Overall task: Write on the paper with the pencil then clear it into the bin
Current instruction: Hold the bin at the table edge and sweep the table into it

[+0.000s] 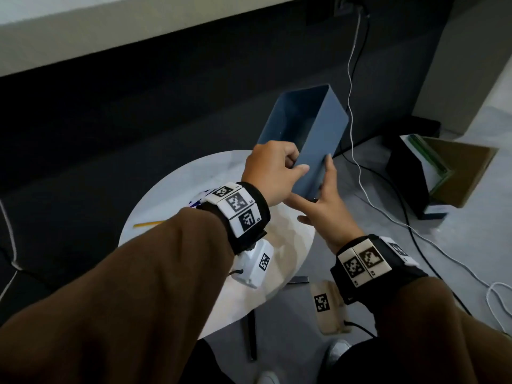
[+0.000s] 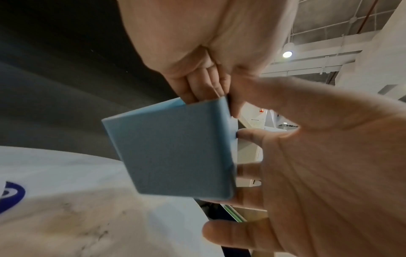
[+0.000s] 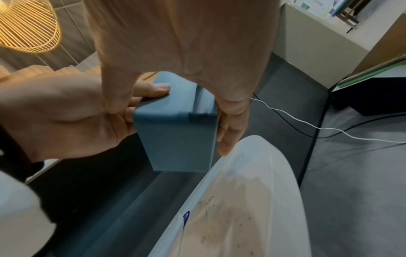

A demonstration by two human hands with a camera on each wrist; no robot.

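Note:
Both hands hold a blue rectangular bin (image 1: 318, 128), tilted over the far right rim of the round white table (image 1: 177, 184), open mouth facing up and away. My left hand (image 1: 274, 173) grips the near wall, fingers curled inside and thumb on the outer face. My right hand (image 1: 324, 195) clasps the bin's (image 3: 175, 139) base end between thumb and fingers. The yellow pencil (image 1: 148, 224) lies on the table's left side. A white sheet with blue print (image 1: 199, 199) peeks out by my left wristband. The bin's (image 2: 175, 153) inside is dark.
A white cable (image 1: 357, 162) and a black cable run across the grey floor at the right. A black box with green and cardboard sheets (image 1: 432, 173) stands on the floor at the right. A dark low wall or bench runs behind the table.

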